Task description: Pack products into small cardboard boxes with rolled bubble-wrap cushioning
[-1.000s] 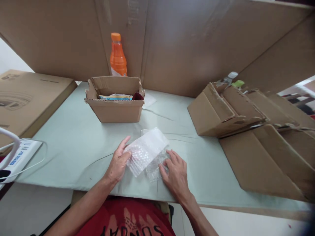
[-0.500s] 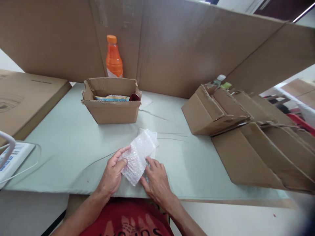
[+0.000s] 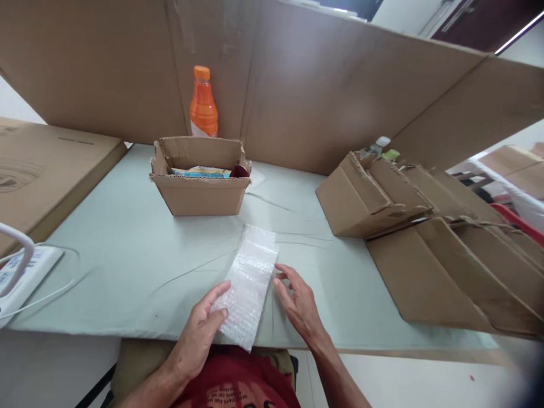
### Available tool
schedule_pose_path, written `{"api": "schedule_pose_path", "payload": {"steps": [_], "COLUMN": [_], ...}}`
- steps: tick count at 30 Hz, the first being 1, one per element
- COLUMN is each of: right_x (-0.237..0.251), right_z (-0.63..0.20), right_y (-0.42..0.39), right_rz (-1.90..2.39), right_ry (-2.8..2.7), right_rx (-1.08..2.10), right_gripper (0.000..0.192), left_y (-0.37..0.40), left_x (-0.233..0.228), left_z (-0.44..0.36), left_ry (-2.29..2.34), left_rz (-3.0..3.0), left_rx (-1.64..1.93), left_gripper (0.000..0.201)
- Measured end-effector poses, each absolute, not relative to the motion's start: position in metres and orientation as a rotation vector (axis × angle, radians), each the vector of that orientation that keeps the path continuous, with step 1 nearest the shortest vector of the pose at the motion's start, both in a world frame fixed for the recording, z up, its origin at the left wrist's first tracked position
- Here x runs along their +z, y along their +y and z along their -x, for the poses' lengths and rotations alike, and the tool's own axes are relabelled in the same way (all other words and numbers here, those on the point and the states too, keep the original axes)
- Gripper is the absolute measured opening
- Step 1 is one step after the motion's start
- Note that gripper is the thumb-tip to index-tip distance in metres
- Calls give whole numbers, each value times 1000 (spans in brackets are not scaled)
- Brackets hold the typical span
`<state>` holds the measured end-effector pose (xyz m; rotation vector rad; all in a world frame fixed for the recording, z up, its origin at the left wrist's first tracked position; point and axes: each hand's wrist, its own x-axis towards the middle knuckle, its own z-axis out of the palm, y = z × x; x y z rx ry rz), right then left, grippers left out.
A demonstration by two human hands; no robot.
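A long strip of bubble wrap [image 3: 250, 283] lies at a slant on the pale green cloth, its lower end reaching the table's front edge. My left hand [image 3: 204, 323] grips the strip's lower left edge between thumb and fingers. To the right of the wrap is my right hand [image 3: 300, 300], fingers apart and bent, the fingertips close to the wrap's right edge. Whether they touch it I cannot tell. No object shows in my right hand. Something faintly pinkish shows through the lower part of the wrap, too blurred to name.
Behind the wrap stands a small cardboard box [image 3: 199, 195] with packets in it. An orange bottle [image 3: 204, 107] is behind that box. Several cut cardboard boxes [image 3: 425, 272] fill the right side. A white power strip [image 3: 29, 277] with a cable lies at left, near a large flat carton [image 3: 51, 170].
The bubble wrap, folded over before, now lies stretched out longer and nearer to me. My right hand has moved off it to the right. My left hand has come lower with its edge.
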<state>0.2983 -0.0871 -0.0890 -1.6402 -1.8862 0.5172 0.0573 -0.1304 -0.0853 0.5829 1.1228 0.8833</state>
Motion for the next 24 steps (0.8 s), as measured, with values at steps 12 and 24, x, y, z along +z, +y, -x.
{"api": "schedule_pose_path", "payload": {"steps": [12,24], "right_x": [-95,-106], "right_z": [-261,-259], "right_y": [-74,-76], "right_rz": [1544,1573], "right_ry": [-2417,-2362], "right_rx": [261,228], "right_gripper": [34,36], "left_y": [-143,-131], "left_x": [-74,-96], "left_z": [-47,-18], "left_ry": [1052,1243], "left_rz": [-702,-2073], "left_rx": [719,733], "left_gripper": [81,69]}}
